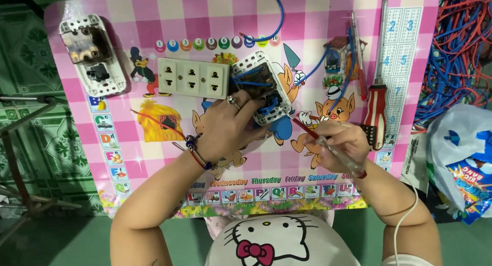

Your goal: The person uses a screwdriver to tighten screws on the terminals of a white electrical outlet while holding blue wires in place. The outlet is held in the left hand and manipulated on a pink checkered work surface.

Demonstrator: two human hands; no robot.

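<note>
Green patterned floor (pixel 31 143) all around, with a pink checkered kids' tabletop (pixel 328 20) in the middle. Dark metal stand (pixel 20 158) sits on the left, everything evenly lit, no harsh shadows.

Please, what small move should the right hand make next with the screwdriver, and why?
Probably bring the screwdriver tip a little left, onto a terminal of the socket. The right hand holds it angled toward the socket, its tip close by; the left hand steadies the socket, and blue wires already run into its back.
</note>
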